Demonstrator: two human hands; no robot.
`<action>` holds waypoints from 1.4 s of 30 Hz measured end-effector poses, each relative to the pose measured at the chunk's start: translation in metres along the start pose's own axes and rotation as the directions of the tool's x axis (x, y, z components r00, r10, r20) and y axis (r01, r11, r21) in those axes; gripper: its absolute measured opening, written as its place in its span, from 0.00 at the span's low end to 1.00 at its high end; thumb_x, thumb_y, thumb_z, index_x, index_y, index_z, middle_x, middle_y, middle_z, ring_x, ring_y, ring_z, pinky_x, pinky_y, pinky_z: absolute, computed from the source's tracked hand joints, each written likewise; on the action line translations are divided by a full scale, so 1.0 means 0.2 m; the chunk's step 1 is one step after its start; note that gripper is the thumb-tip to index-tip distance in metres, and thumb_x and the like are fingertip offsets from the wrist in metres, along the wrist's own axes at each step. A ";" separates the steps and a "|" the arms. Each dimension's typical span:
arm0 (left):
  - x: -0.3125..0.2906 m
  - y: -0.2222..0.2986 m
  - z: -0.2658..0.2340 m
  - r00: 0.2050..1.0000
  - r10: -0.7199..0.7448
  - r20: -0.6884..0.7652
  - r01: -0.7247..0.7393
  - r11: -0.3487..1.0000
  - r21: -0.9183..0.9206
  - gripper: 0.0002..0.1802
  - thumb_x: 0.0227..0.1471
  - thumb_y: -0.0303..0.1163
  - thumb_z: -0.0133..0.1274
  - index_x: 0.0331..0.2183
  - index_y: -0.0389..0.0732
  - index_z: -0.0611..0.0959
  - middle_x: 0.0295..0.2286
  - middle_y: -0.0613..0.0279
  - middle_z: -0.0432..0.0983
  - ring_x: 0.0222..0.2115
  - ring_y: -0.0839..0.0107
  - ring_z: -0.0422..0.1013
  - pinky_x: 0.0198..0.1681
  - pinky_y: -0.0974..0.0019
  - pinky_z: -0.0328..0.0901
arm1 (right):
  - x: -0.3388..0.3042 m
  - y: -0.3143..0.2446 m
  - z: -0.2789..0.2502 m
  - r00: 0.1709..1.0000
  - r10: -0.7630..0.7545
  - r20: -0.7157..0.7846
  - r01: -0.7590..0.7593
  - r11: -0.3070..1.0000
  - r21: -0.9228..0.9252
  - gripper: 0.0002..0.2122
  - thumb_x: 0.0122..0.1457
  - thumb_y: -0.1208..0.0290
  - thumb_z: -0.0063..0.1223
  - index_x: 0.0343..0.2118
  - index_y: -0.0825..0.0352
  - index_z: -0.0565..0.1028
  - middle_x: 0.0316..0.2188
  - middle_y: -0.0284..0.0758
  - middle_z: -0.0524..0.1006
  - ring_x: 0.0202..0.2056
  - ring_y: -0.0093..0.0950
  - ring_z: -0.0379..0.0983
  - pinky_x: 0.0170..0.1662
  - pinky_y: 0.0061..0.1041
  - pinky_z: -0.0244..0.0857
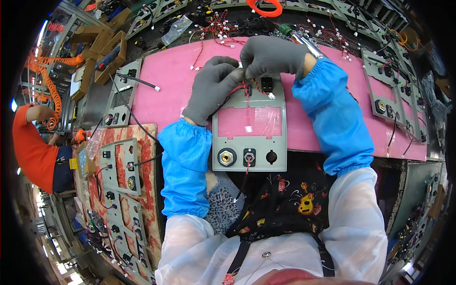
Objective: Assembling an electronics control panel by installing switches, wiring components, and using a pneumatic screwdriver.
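Note:
A grey metal panel (249,153) with a rectangular cut-out lies on a pink mat in front of me. Both my hands wear grey gloves and meet over its far end. My left hand (211,89) is closed, its thumb and forefinger pinching at thin red wires (246,84). Against those fingertips, my right hand (274,56) is closed in a pinch on the same wires. The exact grip is hidden between the gloves. White plugs (271,96) hang at the wire ends. Beside them sits a black rocker switch (267,84). Near the panel's close edge are a brass fitting (227,157) and a black socket (249,157).
Several similar panels (120,164) lie on a worn red board at left, others (380,90) at right. Bundled red wires (216,29), a clear bag (176,29) and a green-capped bottle (286,30) are at the back. A person in orange (35,147) works far left.

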State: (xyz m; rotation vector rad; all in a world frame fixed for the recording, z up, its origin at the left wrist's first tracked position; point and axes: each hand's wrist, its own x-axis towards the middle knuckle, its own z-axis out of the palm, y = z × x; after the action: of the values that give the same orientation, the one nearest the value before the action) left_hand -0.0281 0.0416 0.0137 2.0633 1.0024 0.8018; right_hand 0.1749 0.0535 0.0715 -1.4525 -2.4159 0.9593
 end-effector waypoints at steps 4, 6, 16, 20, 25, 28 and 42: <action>0.00 -0.02 -0.01 0.999 0.037 0.016 -0.037 0.999 -0.004 0.16 0.57 0.36 0.52 0.38 0.30 0.82 0.42 0.55 0.73 0.44 0.66 0.71 0.47 0.66 0.65 | -0.01 0.00 -0.01 1.000 -0.007 0.013 0.007 1.000 0.006 0.09 0.44 0.71 0.62 0.29 0.70 0.80 0.21 0.38 0.78 0.24 0.28 0.74 0.30 0.28 0.67; 0.01 -0.03 -0.01 0.997 0.067 0.031 -0.068 0.998 0.018 0.15 0.57 0.34 0.52 0.39 0.31 0.81 0.43 0.55 0.73 0.44 0.65 0.71 0.47 0.66 0.65 | -0.01 -0.01 -0.02 1.000 -0.004 0.028 0.004 1.000 -0.001 0.09 0.44 0.71 0.62 0.29 0.70 0.80 0.21 0.38 0.78 0.24 0.28 0.74 0.30 0.29 0.66; 0.02 -0.02 0.01 0.983 0.182 -0.027 -0.177 0.974 0.141 0.11 0.51 0.28 0.52 0.38 0.38 0.81 0.40 0.55 0.75 0.41 0.58 0.72 0.45 0.61 0.67 | 0.01 -0.02 -0.02 0.998 -0.034 0.056 0.040 0.993 -0.115 0.10 0.43 0.72 0.62 0.30 0.70 0.81 0.22 0.37 0.79 0.25 0.26 0.74 0.31 0.27 0.67; 0.01 -0.04 0.02 0.984 0.167 -0.064 -0.160 0.981 0.109 0.11 0.52 0.26 0.50 0.38 0.39 0.81 0.41 0.55 0.75 0.42 0.57 0.72 0.45 0.60 0.67 | 0.01 0.06 -0.06 0.980 -0.197 -0.019 0.198 0.971 0.136 0.09 0.44 0.74 0.60 0.31 0.67 0.81 0.25 0.36 0.80 0.28 0.27 0.76 0.34 0.27 0.70; 0.01 -0.06 0.02 0.985 0.155 -0.080 -0.147 0.984 0.098 0.12 0.53 0.26 0.49 0.40 0.37 0.80 0.41 0.54 0.74 0.41 0.57 0.72 0.45 0.61 0.67 | 0.04 0.04 0.00 0.958 -0.285 0.013 0.281 0.950 0.133 0.08 0.47 0.81 0.58 0.32 0.70 0.80 0.29 0.35 0.78 0.32 0.26 0.75 0.38 0.25 0.70; 0.00 -0.07 0.01 0.983 0.173 -0.067 -0.165 0.980 0.112 0.13 0.55 0.26 0.48 0.42 0.34 0.79 0.42 0.54 0.73 0.41 0.60 0.73 0.43 0.65 0.66 | 0.03 0.02 0.00 0.965 -0.252 0.069 0.246 0.965 0.089 0.08 0.48 0.82 0.58 0.33 0.70 0.80 0.31 0.34 0.76 0.35 0.28 0.74 0.41 0.26 0.69; 0.00 -0.09 0.01 0.977 0.153 -0.148 -0.140 0.986 0.095 0.12 0.51 0.25 0.48 0.38 0.37 0.81 0.40 0.53 0.75 0.39 0.55 0.73 0.43 0.60 0.68 | 0.02 0.00 0.04 0.941 -0.338 0.020 0.339 0.940 -0.040 0.08 0.47 0.80 0.60 0.33 0.67 0.81 0.32 0.33 0.74 0.37 0.31 0.73 0.41 0.28 0.68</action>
State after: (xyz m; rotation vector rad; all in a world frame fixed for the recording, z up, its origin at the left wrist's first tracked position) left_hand -0.0333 0.0481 -0.0020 2.1943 0.9901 1.0250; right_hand 0.1694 0.0527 0.0640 -0.9916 -2.5922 0.8416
